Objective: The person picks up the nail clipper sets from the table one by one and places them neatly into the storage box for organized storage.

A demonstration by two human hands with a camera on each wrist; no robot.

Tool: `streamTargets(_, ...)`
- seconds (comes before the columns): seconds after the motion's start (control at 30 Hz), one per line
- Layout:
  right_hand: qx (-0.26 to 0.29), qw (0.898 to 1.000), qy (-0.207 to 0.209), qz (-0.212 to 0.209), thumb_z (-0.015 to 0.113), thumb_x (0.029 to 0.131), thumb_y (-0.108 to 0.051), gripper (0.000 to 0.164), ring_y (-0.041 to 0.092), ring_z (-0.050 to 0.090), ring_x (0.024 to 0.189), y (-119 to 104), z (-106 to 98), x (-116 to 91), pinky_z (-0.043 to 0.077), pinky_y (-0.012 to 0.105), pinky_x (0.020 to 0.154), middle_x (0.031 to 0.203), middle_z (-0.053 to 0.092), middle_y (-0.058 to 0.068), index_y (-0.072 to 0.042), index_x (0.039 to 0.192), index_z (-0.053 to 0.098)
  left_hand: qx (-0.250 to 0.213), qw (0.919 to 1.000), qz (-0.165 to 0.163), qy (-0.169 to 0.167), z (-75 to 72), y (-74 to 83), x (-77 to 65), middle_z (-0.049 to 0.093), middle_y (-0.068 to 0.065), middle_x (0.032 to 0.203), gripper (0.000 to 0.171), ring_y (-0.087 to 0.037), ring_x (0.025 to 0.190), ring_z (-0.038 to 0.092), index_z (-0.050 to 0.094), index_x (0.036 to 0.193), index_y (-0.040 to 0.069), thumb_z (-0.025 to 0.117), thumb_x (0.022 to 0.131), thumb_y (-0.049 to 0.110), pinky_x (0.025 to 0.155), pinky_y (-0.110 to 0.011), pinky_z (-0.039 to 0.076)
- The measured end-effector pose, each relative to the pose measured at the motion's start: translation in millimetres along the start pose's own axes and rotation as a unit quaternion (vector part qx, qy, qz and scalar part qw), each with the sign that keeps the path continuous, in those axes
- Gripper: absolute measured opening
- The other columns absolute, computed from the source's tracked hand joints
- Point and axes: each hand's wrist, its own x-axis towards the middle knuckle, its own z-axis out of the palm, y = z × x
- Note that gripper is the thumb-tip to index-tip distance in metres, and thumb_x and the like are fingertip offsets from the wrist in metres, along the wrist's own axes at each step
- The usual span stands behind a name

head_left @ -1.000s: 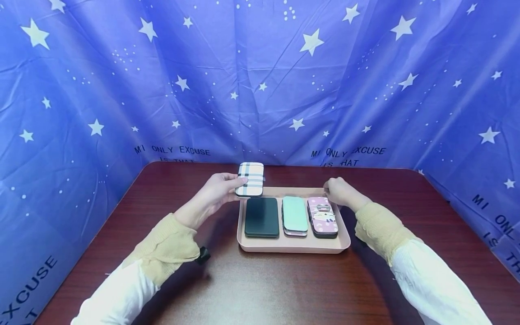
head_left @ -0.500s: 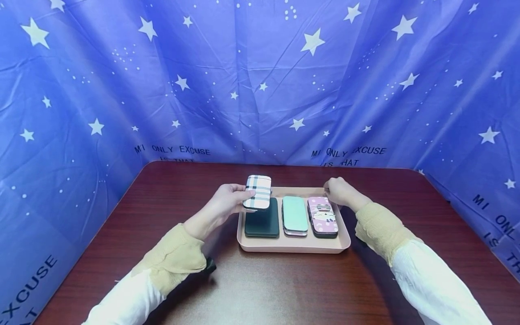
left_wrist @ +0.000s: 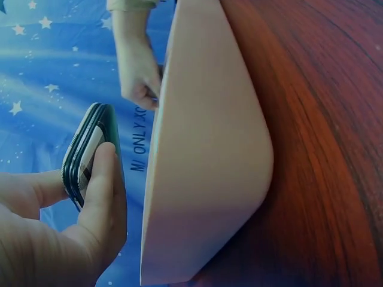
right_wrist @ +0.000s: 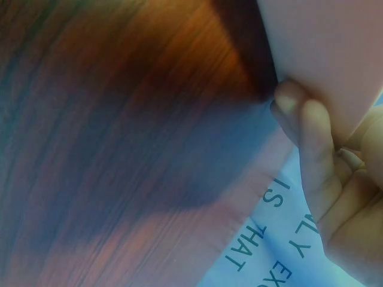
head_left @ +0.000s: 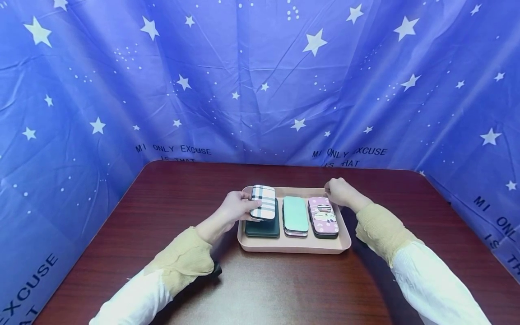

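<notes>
My left hand (head_left: 232,210) pinches a small plaid case (head_left: 266,201) with rounded corners. In the head view the case overlaps the far part of a dark green flat case (head_left: 262,231) in the pink tray (head_left: 294,248). The left wrist view shows the plaid case's dark layered edge (left_wrist: 90,143) between thumb and fingers, beside the tray wall (left_wrist: 203,137). Right of the green case lie a mint-green case (head_left: 295,213) and a pink patterned case (head_left: 323,219). My right hand (head_left: 344,193) grips the tray's far right corner, its fingers curled at the wall (right_wrist: 329,54).
The tray stands on a dark reddish wooden table (head_left: 300,289). Behind and at both sides hangs a blue curtain (head_left: 252,90) with white stars and black lettering. Something pale shows beneath the mint-green case.
My left hand has brought the plaid case right and nearer, from the tray's far left corner to over the dark green case. The right hand stays at the tray corner.
</notes>
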Motion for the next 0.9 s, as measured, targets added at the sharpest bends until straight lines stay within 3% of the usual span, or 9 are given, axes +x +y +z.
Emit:
streamTargets(0.13, 0.01, 1.0, -0.002, 0.008, 0.054, 0.085, 0.001, 0.015, 0.01, 0.053, 0.039, -0.4, 0.5, 0.1, 0.047, 0.024, 0.041, 0.067, 0.065, 0.01, -0.001, 0.074, 0.065, 0.049, 0.9985, 0.009, 0.023, 2.2, -1.4, -0.1, 0.063, -0.024, 0.102, 0.052, -0.021, 0.081, 0.068, 0.039, 0.129, -0.017, 0.063, 0.088, 0.004, 0.068, -0.035, 0.058)
streamTargets(0.27, 0.012, 1.0, -0.004, 0.008, 0.055, 0.085, 0.0, 0.015, 0.01, 0.054, 0.039, 0.0, 0.3, 0.1, 0.047, 0.024, 0.041, 0.067, 0.065, 0.011, -0.001, 0.073, 0.064, 0.104, 0.9939, 0.02, 0.032, 3.5, -3.4, 0.7, 0.062, -0.016, 0.089, 0.051, -0.018, 0.074, 0.067, 0.044, 0.127, -0.015, 0.066, 0.086, 0.006, 0.064, -0.032, 0.058)
streamTargets(0.5, -0.026, 0.999, 0.019, -0.017, 0.059, 0.083, -0.001, 0.02, 0.013, 0.053, 0.049, 2.1, 1.2, 2.1, 0.049, 0.032, 0.055, 0.057, 0.058, 0.002, -0.007, 0.064, 0.061, 0.233, 0.9697, 0.05, 0.054, 6.6, -5.4, 3.1, 0.054, -0.002, 0.071, 0.043, -0.008, 0.059, 0.055, 0.054, 0.117, -0.009, 0.071, 0.083, 0.012, 0.053, -0.023, 0.052)
streamTargets(0.67, -0.028, 0.999, 0.009, -0.016, 0.058, 0.084, -0.001, 0.017, 0.012, 0.053, 0.047, 1.9, 0.2, 2.4, 0.05, 0.031, 0.055, 0.062, 0.062, 0.004, -0.005, 0.069, 0.064, 0.245, 0.9668, 0.049, 0.053, 8.9, -5.4, 3.1, 0.059, -0.004, 0.067, 0.033, -0.009, 0.053, 0.06, 0.059, 0.109, -0.007, 0.071, 0.083, 0.011, 0.051, -0.026, 0.055)
streamTargets(0.83, -0.021, 1.0, -0.001, -0.01, 0.056, 0.085, 0.0, 0.016, 0.009, 0.052, 0.039, 0.2, -1.1, 1.2, 0.051, 0.029, 0.055, 0.064, 0.065, 0.007, -0.004, 0.072, 0.066, 0.241, 0.9686, 0.041, 0.045, 10.7, -3.8, 0.1, 0.065, -0.011, 0.071, 0.027, -0.014, 0.058, 0.066, 0.059, 0.103, -0.007, 0.07, 0.083, 0.008, 0.052, -0.029, 0.056)
streamTargets(0.9, -0.021, 1.0, 0.0, -0.011, 0.056, 0.085, 0.0, 0.016, 0.008, 0.052, 0.038, -0.3, -1.4, 0.9, 0.052, 0.03, 0.056, 0.064, 0.065, 0.007, -0.004, 0.072, 0.065, 0.253, 0.9653, 0.046, 0.044, 11.0, -3.0, -1.3, 0.066, -0.012, 0.072, 0.025, -0.016, 0.059, 0.067, 0.06, 0.101, -0.007, 0.069, 0.083, 0.007, 0.052, -0.029, 0.056)
